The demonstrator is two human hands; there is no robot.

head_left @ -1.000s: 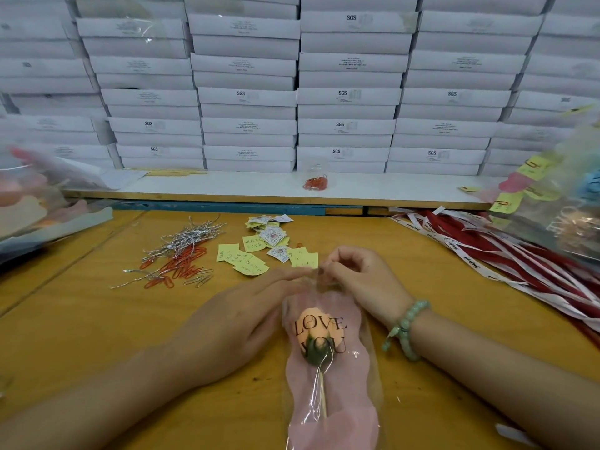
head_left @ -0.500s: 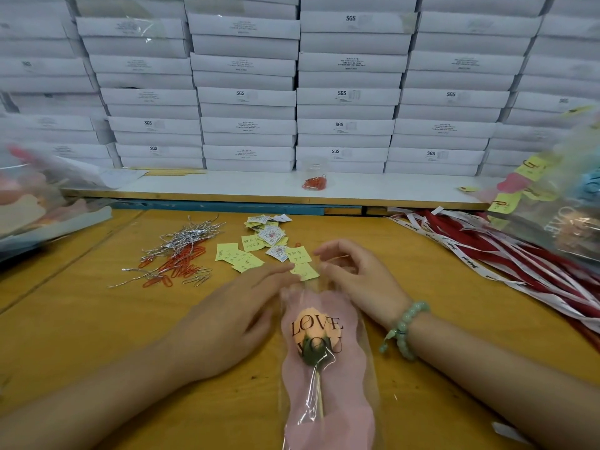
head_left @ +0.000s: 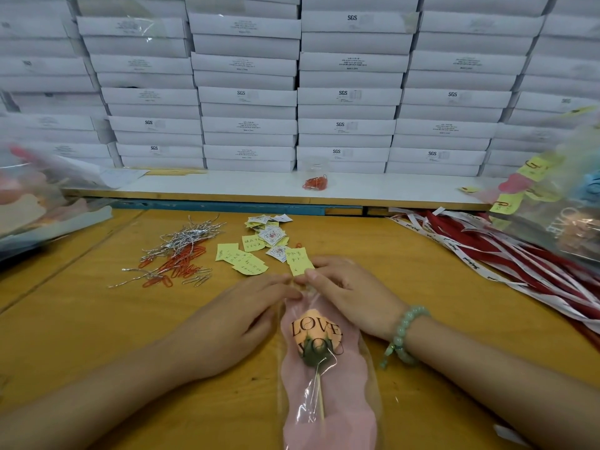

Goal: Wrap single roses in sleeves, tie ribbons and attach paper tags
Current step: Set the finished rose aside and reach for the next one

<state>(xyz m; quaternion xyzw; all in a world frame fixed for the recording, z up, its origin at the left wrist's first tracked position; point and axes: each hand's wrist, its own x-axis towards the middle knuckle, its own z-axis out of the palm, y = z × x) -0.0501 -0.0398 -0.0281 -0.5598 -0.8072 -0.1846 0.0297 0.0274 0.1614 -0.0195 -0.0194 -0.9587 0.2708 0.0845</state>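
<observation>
A rose [head_left: 316,336] lies in a sleeve [head_left: 328,401] on the table [head_left: 97,336], right in front of the person. The rose is orange with a green bottom and a thin stem. The sleeve is clear on top and pink behind, and it says "LOVE YOU" in dark letters over the flower. The flower end points away from the person.

At the top of the sleeve, the right hand [head_left: 350,293] pinches a tag [head_left: 299,261]. The tag is yellow with writing on it. The fingers are bent and the thumb presses the tag's lower edge at the sleeve's top edge. A green bead bracelet [head_left: 404,336] is on that wrist.

The left hand [head_left: 233,323] lies flat on the table beside the sleeve. Its fingers are straight and close together. Their tips touch the top of the sleeve and meet the right hand's fingers there.

Just past the hands lie more yellow notes [head_left: 242,258] and some small white stickers [head_left: 272,236]. To the left of those is a heap of red clips [head_left: 181,264] and silver ties [head_left: 185,237]. On the right lie many red and white ribbons [head_left: 519,264].

Farther back, a clear cup [head_left: 315,175] with red clips in it stands on a white shelf [head_left: 227,186]. Behind it, white boxes [head_left: 347,95] are piled high in rows.
</observation>
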